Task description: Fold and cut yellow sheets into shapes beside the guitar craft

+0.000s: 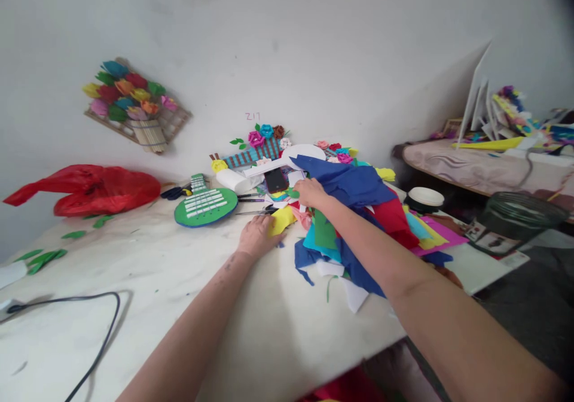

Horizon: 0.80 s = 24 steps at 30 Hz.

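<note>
Forearms (192,324) stretch over the table (147,264), hands apart, grip can't tell: left hand (258,236) on yellow scrap (283,219), right hand (310,192) at left side of scrap pile (354,182) near table's right edge; wide sweep could knock phone (275,180) or push scrap pile off that edge.

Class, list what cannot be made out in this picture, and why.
All in the head view:
Whether the left hand grips the yellow sheet: the hand's back hides the palm.
Grip of the right hand: likewise hidden.
Whatever lies beneath the blue sheet: covered by it.
Lower end of the black cable: cut off by the bottom edge.
Print on the glass jar: too small and blurred.
</note>
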Each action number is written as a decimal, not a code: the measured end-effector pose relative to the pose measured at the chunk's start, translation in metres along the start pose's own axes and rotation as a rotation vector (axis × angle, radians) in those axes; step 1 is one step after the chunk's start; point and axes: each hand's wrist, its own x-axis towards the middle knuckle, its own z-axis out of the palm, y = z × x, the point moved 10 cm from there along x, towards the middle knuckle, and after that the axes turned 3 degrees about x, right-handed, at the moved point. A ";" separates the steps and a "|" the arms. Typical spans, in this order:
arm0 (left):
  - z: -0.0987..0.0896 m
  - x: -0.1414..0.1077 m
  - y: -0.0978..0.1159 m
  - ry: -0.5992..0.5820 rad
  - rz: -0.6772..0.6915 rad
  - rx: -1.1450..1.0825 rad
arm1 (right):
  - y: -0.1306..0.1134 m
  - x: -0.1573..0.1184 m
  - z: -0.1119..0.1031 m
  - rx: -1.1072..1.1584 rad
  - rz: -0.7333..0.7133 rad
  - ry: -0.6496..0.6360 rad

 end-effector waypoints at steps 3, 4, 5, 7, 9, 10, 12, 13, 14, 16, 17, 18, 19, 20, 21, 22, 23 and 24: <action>-0.003 0.000 0.007 0.033 -0.002 0.027 | -0.017 0.008 0.008 0.065 -0.053 -0.014; -0.003 0.000 0.008 0.039 -0.005 0.037 | -0.020 0.013 0.013 0.066 -0.044 -0.038; -0.002 0.000 0.008 0.043 -0.007 0.046 | -0.022 0.017 0.016 0.050 -0.032 -0.048; -0.002 0.000 0.008 0.060 -0.005 0.053 | -0.028 0.027 0.019 0.005 -0.033 -0.046; -0.004 -0.001 0.007 0.090 -0.002 0.046 | -0.034 0.036 0.023 -0.023 -0.044 -0.035; -0.004 -0.001 0.006 0.105 -0.003 0.038 | -0.037 0.041 0.025 -0.030 -0.049 -0.030; -0.005 -0.001 0.004 0.125 -0.012 0.010 | -0.041 0.048 0.030 -0.042 -0.069 -0.011; -0.005 0.000 0.001 0.132 -0.026 -0.011 | -0.043 0.050 0.033 -0.048 -0.079 -0.004; -0.006 0.001 -0.002 0.138 -0.047 -0.033 | -0.044 0.052 0.036 -0.055 -0.095 0.007; -0.007 0.005 -0.011 0.146 -0.114 -0.078 | -0.048 0.054 0.041 -0.077 -0.147 0.041; -0.007 0.009 -0.017 0.147 -0.148 -0.095 | -0.050 0.054 0.042 -0.091 -0.179 0.061; -0.007 0.013 -0.022 0.144 -0.179 -0.108 | -0.053 0.054 0.044 -0.105 -0.212 0.081; -0.005 0.017 -0.026 0.136 -0.194 -0.116 | -0.055 0.053 0.045 -0.117 -0.243 0.101; -0.004 0.022 -0.029 0.128 -0.196 -0.120 | -0.057 0.052 0.046 -0.126 -0.268 0.115; -0.002 0.028 -0.030 0.116 -0.187 -0.123 | -0.058 0.052 0.047 -0.132 -0.284 0.120; 0.001 0.033 -0.031 0.101 -0.171 -0.126 | -0.058 0.051 0.047 -0.135 -0.295 0.127; 0.005 0.037 -0.032 0.085 -0.158 -0.127 | -0.059 0.051 0.047 -0.138 -0.302 0.131; 0.009 0.042 -0.032 0.065 -0.148 -0.128 | -0.059 0.051 0.047 -0.142 -0.306 0.134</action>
